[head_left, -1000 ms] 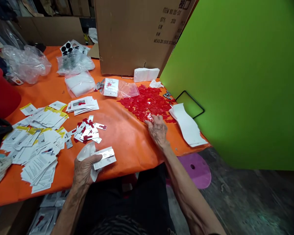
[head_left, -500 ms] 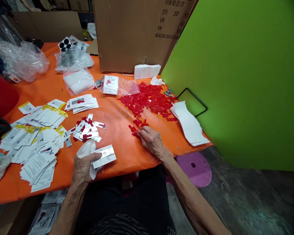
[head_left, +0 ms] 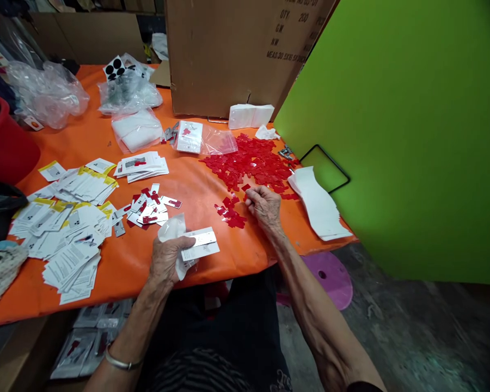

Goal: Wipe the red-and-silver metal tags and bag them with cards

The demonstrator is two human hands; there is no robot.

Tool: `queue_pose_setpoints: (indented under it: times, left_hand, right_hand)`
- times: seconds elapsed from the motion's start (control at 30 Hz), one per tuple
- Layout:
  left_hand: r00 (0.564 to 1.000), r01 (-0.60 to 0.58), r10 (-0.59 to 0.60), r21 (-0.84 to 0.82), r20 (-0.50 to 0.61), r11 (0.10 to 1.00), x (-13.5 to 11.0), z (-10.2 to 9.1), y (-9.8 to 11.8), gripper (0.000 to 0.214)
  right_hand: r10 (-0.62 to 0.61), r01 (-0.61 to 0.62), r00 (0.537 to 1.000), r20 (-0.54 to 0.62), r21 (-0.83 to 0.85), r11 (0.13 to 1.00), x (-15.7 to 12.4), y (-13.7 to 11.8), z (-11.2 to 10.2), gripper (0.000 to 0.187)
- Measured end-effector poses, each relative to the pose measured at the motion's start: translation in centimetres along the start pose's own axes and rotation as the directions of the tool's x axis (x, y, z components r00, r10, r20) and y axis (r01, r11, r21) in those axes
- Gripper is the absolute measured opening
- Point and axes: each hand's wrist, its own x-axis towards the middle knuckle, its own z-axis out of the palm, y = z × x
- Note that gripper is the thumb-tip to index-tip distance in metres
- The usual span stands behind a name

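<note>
My left hand (head_left: 168, 260) is closed around a printed white card (head_left: 206, 250), a flat silver metal plate (head_left: 205, 238) and a clear plastic bag (head_left: 172, 226). The thumb presses the plate onto the card. My right hand (head_left: 265, 208) is raised over the table with its fingertips pinched. A small red plastic piece (head_left: 245, 187) shows at those fingertips. Just left of that hand lies a little cluster of red pieces (head_left: 231, 213). A larger heap of red pieces (head_left: 257, 160) spreads behind it.
Metal plates with red pieces (head_left: 149, 207) lie left of centre on the orange table (head_left: 139, 261). Further left are yellow-edged cards (head_left: 71, 234) and a red bucket (head_left: 12, 147). A carton (head_left: 237, 60) and a green panel (head_left: 400, 136) border the back and right, near white sheets (head_left: 320, 204).
My right hand has lifted from the small red cluster and moved right and away from me, a red piece at its fingertips. My left hand has shifted right with the card, plate and bag.
</note>
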Motion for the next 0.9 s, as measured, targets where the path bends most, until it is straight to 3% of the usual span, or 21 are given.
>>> queue_pose_setpoints:
  times: [0.1, 0.2, 0.27, 0.33, 0.43, 0.6, 0.67, 0.77, 0.83, 0.9]
  left_hand:
    - [0.998, -0.015, 0.016, -0.018, 0.053, 1.000, 0.1, 0.8, -0.2, 0.033]
    - [0.997, -0.062, 0.064, -0.036, 0.046, 0.997, 0.3, 1.1, -0.4, 0.036]
    - [0.992, -0.117, 0.118, -0.037, 0.034, 0.992, 0.3, 1.1, -0.5, 0.040]
    - [0.983, -0.176, 0.176, -0.019, 0.041, 0.984, 0.3, 0.8, -0.6, 0.046]
    - [0.980, -0.189, 0.188, 0.007, 0.063, 0.982, 0.2, 0.2, -0.9, 0.045]
    - [0.976, -0.172, 0.162, 0.055, 0.144, 0.984, 0.4, -1.1, -1.4, 0.035]
    - [0.966, -0.207, 0.185, 0.107, 0.181, 0.973, 0.5, -1.4, -1.5, 0.035]
    - [0.946, -0.270, 0.226, 0.181, 0.231, 0.946, 0.7, -1.8, -1.3, 0.033]
    - [0.941, -0.283, 0.229, 0.207, 0.250, 0.936, 0.7, -1.9, -1.3, 0.030]
    - [0.940, -0.273, 0.216, 0.204, 0.264, 0.940, 0.6, -2.0, -1.3, 0.029]
  right_hand:
    - [-0.061, 0.061, 0.998, 0.008, -0.078, 0.995, -0.7, -1.0, -0.3, 0.019]
    - [-0.117, 0.129, 0.989, 0.085, -0.150, 0.980, -3.7, -3.3, -0.8, 0.017]
    - [-0.043, 0.067, 0.969, 0.244, -0.093, 0.993, -6.6, -5.1, -1.0, 0.016]
    - [0.043, -0.014, 0.904, 0.426, -0.072, 0.997, -9.4, -6.2, -0.8, 0.013]
    - [0.053, 0.020, 0.874, 0.483, -0.144, 0.989, -11.8, -6.1, 0.1, 0.010]
    - [0.011, 0.157, 0.868, 0.497, -0.296, 0.942, -11.6, -4.2, 1.3, 0.008]
    - [0.003, 0.239, 0.855, 0.518, -0.400, 0.885, -11.5, -4.3, 1.6, 0.015]
    - [-0.007, 0.378, 0.841, 0.540, -0.578, 0.723, -11.9, -5.4, 1.9, 0.032]
    - [-0.006, 0.457, 0.823, 0.568, -0.656, 0.601, -12.1, -6.2, 2.1, 0.027]
    - [-0.015, 0.533, 0.778, 0.628, -0.648, 0.544, -12.0, -6.6, 2.4, 0.012]
